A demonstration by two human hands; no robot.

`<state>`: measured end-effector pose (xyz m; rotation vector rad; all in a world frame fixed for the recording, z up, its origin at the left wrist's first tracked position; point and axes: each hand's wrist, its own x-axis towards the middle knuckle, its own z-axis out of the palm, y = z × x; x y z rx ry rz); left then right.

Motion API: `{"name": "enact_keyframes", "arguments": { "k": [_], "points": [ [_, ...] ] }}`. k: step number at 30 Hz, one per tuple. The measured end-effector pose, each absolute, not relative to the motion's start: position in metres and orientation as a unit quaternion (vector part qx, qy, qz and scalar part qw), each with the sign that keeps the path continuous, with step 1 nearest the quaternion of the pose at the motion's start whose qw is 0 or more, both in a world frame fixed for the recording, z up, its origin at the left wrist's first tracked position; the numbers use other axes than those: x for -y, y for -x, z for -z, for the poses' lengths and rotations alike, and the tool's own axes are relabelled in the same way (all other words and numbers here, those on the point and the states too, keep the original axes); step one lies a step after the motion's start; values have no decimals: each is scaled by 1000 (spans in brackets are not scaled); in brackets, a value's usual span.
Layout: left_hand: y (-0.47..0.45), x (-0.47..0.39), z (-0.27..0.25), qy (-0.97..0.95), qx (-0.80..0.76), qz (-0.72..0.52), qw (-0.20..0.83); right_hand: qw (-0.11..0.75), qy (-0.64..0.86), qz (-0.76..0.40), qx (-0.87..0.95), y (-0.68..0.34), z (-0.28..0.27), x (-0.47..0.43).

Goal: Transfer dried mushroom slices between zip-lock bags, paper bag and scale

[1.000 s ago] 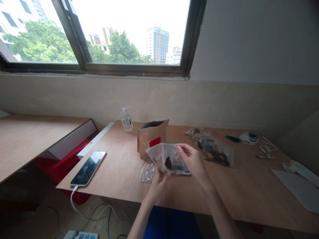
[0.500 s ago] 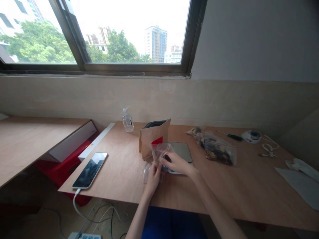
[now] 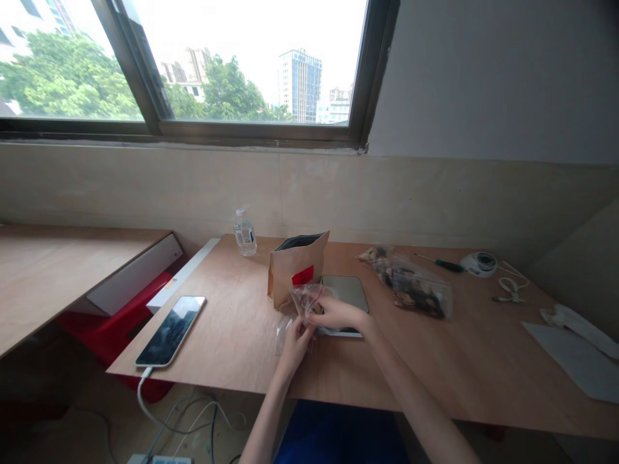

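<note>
Both hands are together over the table at a clear plastic bag. My left hand has its fingers closed on the lower side of that bag. My right hand bends its fingers at the bag's opening, closed against the plastic; whether a small piece is between them is hidden. Right behind the bag stands an open brown paper pouch with a red patch on its front. A flat scale with a metal plate lies partly under my right hand. More clear plastic hangs left of my left hand.
Filled clear bags lie to the right, near a screwdriver, a white dome camera and a cable. A water bottle stands at the back left. A phone charges near the left edge. White sheets lie far right.
My right hand has shifted slightly left and down, its fingers closer to my left hand. The whole view has moved a little. The pouch and scale stay in place.
</note>
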<state>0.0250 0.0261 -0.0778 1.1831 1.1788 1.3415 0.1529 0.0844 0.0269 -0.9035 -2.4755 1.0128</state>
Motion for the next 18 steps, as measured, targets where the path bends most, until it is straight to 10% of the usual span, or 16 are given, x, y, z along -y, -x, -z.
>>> {"name": "enact_keyframes", "arguments": {
  "k": [18],
  "points": [
    [-26, -26, 85, -480, -500, -561, 453, 255, 340, -483, 766, -164, 2, -101]
  ]
}}
